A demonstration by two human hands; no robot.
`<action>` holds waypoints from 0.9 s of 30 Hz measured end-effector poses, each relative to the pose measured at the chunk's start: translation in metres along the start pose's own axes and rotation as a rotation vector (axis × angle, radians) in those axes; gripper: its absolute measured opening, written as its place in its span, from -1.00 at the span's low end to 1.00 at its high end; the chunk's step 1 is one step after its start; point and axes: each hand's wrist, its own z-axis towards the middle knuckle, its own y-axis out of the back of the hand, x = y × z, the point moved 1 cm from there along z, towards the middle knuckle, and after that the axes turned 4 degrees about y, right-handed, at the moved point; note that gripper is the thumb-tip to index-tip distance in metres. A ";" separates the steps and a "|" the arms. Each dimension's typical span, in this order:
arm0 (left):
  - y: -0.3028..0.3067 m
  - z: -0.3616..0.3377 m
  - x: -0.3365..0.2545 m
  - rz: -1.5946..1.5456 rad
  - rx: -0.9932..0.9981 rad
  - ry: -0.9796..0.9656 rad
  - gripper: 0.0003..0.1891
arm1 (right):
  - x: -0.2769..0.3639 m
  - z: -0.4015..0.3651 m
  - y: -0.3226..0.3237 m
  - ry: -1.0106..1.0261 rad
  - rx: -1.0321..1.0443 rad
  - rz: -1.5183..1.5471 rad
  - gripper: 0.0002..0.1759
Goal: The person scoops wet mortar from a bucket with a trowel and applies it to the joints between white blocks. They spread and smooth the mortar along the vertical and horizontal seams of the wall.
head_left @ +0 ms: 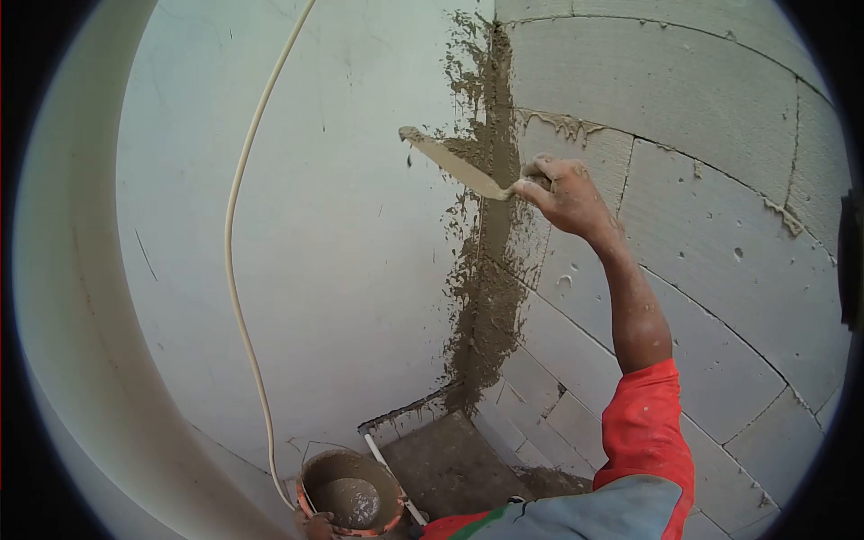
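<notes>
Across the left and middle stood a smooth pale wall, and to the right a wall of big blocks met it at a corner, where a rough, wet-looking strip of mortar ran down the joint. A thin hose hung in a long curve in front of the pale wall and reached down beside the bucket. That bucket was at the bottom, next to a white pipe, with soft, pasty mix inside. It would probably have been heavy and apt to swing or tip, best taken by opposite sides of the rim.

High in front of the corner, the trowel was held slantwise, a small clump of mortar at its tip. It looked light and stiff, though the load at the far end would likely have tugged the tip down. The place to hold it was the handle, close to the blade, where damp grit could have made it slippery.

The right hand had its fingers wrapped around that handle. The left hand was at the bucket's near rim, partly cut off by the view's edge; how tightly its fingers were closed, I could not tell.
</notes>
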 end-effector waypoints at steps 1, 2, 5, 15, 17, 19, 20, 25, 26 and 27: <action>0.000 -0.002 -0.002 -0.003 -0.007 -0.001 -0.36 | 0.010 -0.008 0.007 0.022 0.010 0.134 -0.72; -0.002 -0.003 -0.005 -0.009 -0.015 -0.008 -0.36 | 0.010 -0.012 0.008 0.008 0.028 0.292 -0.72; -0.009 -0.017 -0.014 -0.026 -0.040 -0.028 -0.37 | -0.004 -0.015 0.008 0.026 0.089 0.750 -0.72; 0.006 0.018 0.018 0.440 -0.023 0.135 -0.65 | -0.065 -0.022 -0.149 -0.365 -0.287 0.523 -0.70; 0.016 0.042 0.037 0.681 0.055 0.294 -0.74 | -0.044 -0.083 -0.187 -0.420 -0.079 0.606 -0.69; 0.027 0.051 0.055 0.453 0.081 0.149 -0.78 | -0.027 -0.122 -0.220 -0.665 0.182 0.761 -0.70; 0.021 0.055 0.061 0.327 0.098 0.075 -0.80 | -0.024 -0.125 -0.224 -0.644 0.174 0.833 -0.70; -0.007 0.020 0.011 0.481 0.092 0.149 -0.81 | 0.013 -0.146 -0.220 -0.633 0.233 1.290 -0.64; -0.009 0.024 0.009 0.582 0.110 0.188 -0.80 | 0.017 -0.167 -0.240 -0.606 0.284 1.070 -0.59; -0.007 0.029 0.013 0.617 0.121 0.213 -0.80 | 0.022 -0.191 -0.260 -0.576 0.331 0.850 -0.53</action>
